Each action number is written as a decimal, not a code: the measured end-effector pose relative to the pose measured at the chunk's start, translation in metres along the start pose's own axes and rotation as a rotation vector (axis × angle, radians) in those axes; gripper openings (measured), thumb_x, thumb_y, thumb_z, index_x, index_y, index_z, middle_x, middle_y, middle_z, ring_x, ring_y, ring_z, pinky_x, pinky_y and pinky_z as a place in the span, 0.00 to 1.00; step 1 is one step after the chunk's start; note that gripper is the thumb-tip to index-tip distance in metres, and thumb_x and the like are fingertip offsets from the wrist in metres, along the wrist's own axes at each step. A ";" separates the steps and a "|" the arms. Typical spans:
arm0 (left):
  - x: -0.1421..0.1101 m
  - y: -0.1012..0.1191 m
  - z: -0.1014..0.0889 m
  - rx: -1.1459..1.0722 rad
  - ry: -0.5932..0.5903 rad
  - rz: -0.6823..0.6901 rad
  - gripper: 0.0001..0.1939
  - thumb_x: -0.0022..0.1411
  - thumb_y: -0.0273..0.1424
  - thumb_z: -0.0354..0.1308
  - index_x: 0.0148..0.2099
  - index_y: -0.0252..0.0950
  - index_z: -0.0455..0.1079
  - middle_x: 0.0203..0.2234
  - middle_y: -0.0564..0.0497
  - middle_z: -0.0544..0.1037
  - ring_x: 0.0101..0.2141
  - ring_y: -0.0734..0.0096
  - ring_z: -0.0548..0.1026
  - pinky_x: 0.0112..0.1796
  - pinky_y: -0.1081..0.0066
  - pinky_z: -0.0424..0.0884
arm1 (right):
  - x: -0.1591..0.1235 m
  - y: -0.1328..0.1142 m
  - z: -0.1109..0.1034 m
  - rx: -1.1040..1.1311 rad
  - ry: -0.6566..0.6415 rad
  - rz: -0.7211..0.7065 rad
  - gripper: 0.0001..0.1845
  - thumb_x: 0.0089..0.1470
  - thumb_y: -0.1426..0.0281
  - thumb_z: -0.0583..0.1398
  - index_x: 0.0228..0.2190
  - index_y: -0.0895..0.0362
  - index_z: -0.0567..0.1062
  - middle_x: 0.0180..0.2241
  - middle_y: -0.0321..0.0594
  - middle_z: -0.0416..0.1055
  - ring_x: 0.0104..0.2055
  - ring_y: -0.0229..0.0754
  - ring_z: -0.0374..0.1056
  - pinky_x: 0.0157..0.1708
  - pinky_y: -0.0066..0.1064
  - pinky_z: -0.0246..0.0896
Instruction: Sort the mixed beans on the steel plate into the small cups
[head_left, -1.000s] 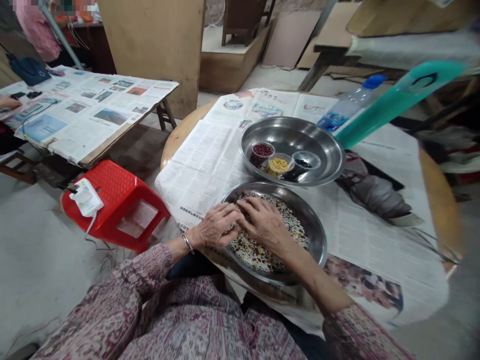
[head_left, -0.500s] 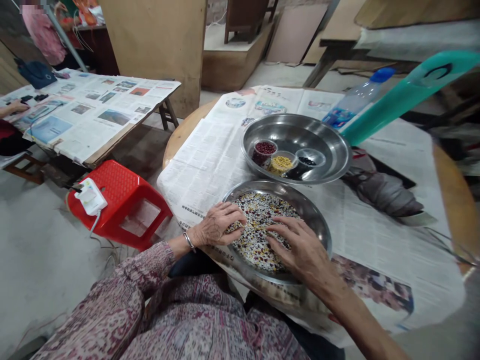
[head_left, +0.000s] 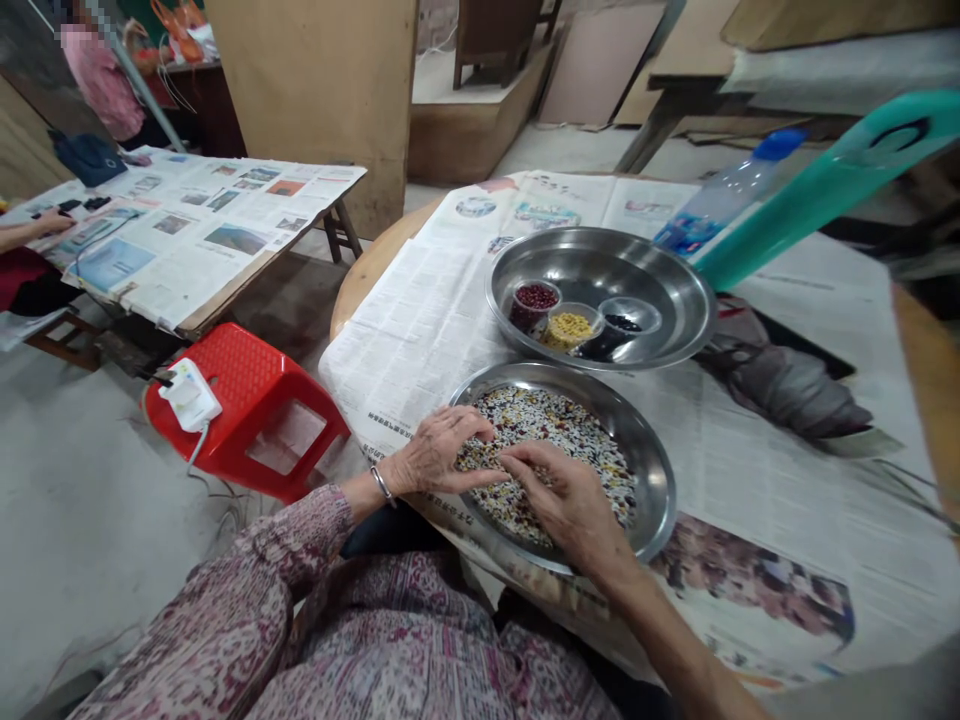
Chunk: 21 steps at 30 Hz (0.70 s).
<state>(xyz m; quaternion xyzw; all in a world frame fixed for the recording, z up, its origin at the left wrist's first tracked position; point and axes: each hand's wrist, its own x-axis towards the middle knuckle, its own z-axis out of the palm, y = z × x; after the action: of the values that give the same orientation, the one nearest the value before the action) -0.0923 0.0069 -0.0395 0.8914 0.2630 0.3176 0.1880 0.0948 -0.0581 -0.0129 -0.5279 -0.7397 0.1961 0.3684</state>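
A steel bowl [head_left: 660, 500] holds mixed grains and beans [head_left: 555, 420] in white, yellow, dark red and black. My left hand [head_left: 442, 450], with a silver bracelet on its wrist, rests over the bowl's left rim, its thumb and fingers apart. Across from it, my right hand [head_left: 562, 500] is over the grains, thumb and forefinger pinched together close to the left thumb. What lies in that pinch is too small to make out. Behind stands a larger steel basin [head_left: 675, 290] with clear cups of red beans [head_left: 535, 297], yellow beans [head_left: 568, 328] and black beans [head_left: 621, 324].
Newspaper covers the round table [head_left: 405, 330]. A water bottle [head_left: 720, 205], a green handle-like object [head_left: 825, 190] and a grey folded umbrella [head_left: 787, 385] lie right. A red stool [head_left: 247, 400] bearing a power strip [head_left: 189, 393] stands left. People sit by another table [head_left: 217, 230].
My right hand has moved left toward my left hand, and its spread fingers have closed into a pinch. My left hand has stayed at the rim, its thumb stretched out more.
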 end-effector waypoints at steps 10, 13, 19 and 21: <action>0.005 0.007 -0.009 0.059 -0.067 0.052 0.12 0.68 0.39 0.51 0.41 0.34 0.66 0.36 0.46 0.75 0.40 0.64 0.72 0.44 0.63 0.68 | -0.033 0.020 -0.027 -0.298 -0.296 -0.331 0.11 0.58 0.72 0.58 0.39 0.46 0.78 0.45 0.39 0.74 0.46 0.43 0.67 0.44 0.37 0.63; 0.006 0.009 -0.011 0.062 -0.065 0.046 0.13 0.69 0.40 0.50 0.40 0.35 0.66 0.34 0.47 0.76 0.39 0.65 0.72 0.43 0.63 0.68 | -0.029 0.023 -0.025 -0.334 -0.349 -0.357 0.12 0.56 0.75 0.58 0.36 0.47 0.78 0.46 0.38 0.73 0.50 0.45 0.65 0.47 0.40 0.63; 0.006 0.009 -0.011 0.062 -0.069 0.056 0.12 0.69 0.39 0.51 0.40 0.35 0.66 0.34 0.48 0.76 0.38 0.65 0.73 0.43 0.63 0.68 | -0.007 0.064 -0.029 -0.507 -0.111 -0.209 0.12 0.59 0.72 0.54 0.36 0.54 0.78 0.39 0.43 0.74 0.42 0.45 0.66 0.44 0.38 0.63; 0.006 0.008 -0.010 0.060 -0.055 0.069 0.12 0.69 0.39 0.51 0.40 0.35 0.66 0.34 0.48 0.76 0.38 0.65 0.73 0.42 0.64 0.67 | 0.000 0.074 -0.032 -0.553 -0.030 -0.118 0.14 0.58 0.73 0.52 0.38 0.55 0.78 0.39 0.45 0.74 0.42 0.46 0.66 0.43 0.38 0.64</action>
<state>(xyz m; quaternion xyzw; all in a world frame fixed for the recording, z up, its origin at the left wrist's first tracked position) -0.0925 0.0060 -0.0251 0.9136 0.2360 0.2913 0.1573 0.1662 -0.0337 -0.0424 -0.5614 -0.8000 -0.0273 0.2100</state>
